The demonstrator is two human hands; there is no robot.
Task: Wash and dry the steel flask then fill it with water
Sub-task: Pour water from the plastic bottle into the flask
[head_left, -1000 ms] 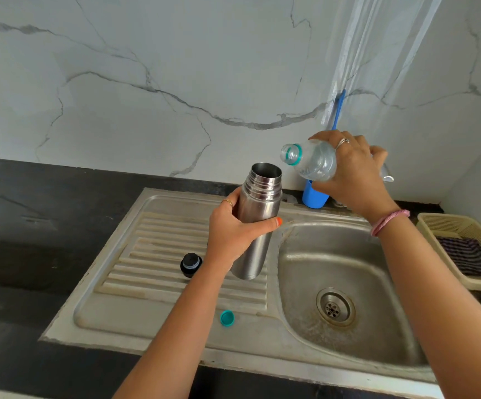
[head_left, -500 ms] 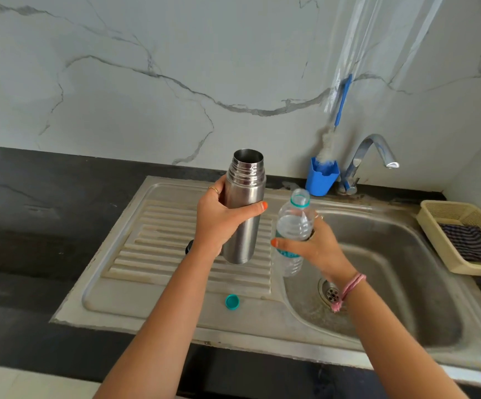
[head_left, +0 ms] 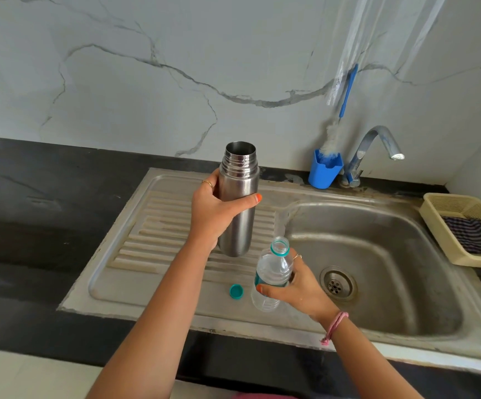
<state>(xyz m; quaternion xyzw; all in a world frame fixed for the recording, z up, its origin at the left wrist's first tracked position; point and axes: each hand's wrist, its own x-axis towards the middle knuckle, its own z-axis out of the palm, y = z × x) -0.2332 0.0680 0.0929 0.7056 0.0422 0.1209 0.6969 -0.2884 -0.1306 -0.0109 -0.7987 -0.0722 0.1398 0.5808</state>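
Observation:
My left hand (head_left: 213,211) grips the steel flask (head_left: 239,203) upright above the ribbed drainboard (head_left: 158,226), its mouth open and uncapped. My right hand (head_left: 299,286) holds a clear plastic water bottle (head_left: 272,272) upright, low over the drainboard's front right part, beside the basin. The bottle has a teal neck ring and no cap. Its teal cap (head_left: 236,291) lies on the drainboard just left of the bottle. The flask's dark lid is hidden behind my left arm.
The sink basin (head_left: 383,254) with its drain (head_left: 338,285) lies to the right. A tap (head_left: 377,148) and a blue cup holding a bottle brush (head_left: 325,168) stand at the back. A yellow basket with a striped cloth (head_left: 469,228) sits far right. Black counter (head_left: 46,197) surrounds the sink.
My right hand tipped the bottle back upright from the flask's mouth and lowered it toward the drainboard's front. The flask stays upright in my left hand.

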